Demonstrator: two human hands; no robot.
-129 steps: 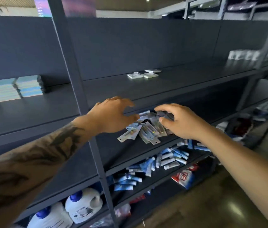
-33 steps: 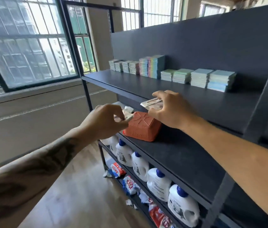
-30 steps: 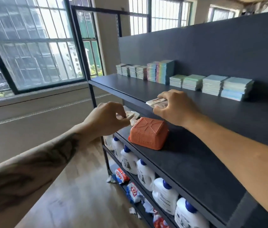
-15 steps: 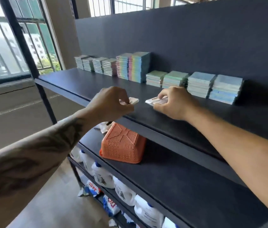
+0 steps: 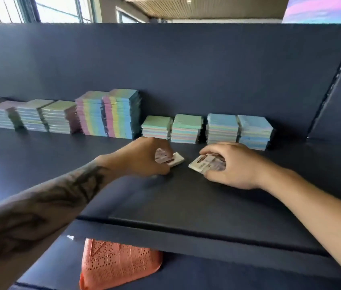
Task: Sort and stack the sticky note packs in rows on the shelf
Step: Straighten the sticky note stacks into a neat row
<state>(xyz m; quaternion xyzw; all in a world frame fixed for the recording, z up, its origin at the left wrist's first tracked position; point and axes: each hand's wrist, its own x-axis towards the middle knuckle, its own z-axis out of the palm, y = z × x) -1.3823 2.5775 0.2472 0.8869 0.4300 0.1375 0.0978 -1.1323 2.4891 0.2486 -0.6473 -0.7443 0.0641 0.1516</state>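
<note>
Shelf (image 5: 186, 197): dark top board, both hands reaching over its front half, packs lined along the back wall.
Left hand (image 5: 142, 156): fingers curled round a small white pack (image 5: 172, 159), pinched low, just above or on the board – contact not clear.
Right hand (image 5: 231, 164): fingers and thumb curled round a second pack (image 5: 204, 163), printed label up, tilted, its near corner close to the board.
Row at back: short mint stacks (image 5: 170, 128) and blue stacks (image 5: 239, 129) just beyond the hands; tall striped stacks (image 5: 108, 114) to their left; lower mixed stacks (image 5: 27, 115) further left.
Step in hand: likely setting both held packs down in front of the existing row, to begin a new row or before sorting.
Progress: most of the back row built; these two packs not yet placed.
Risk, knuckles: left hand sits right in front of the mint stacks – a forward push could shove or topple them.
Risk, tilt: right pack angled; released so, may land skewed and spoil the row line.
Risk, mismatch: held packs look unlike the pastel ones; dropped onto the wrong stack, sorting undone.
Risk, tall stacks: striped piles stand high and narrow; a bump of the forearm could spill them.
Below: orange perforated basket (image 5: 119, 266) on the lower shelf, well apart from the hands.
</note>
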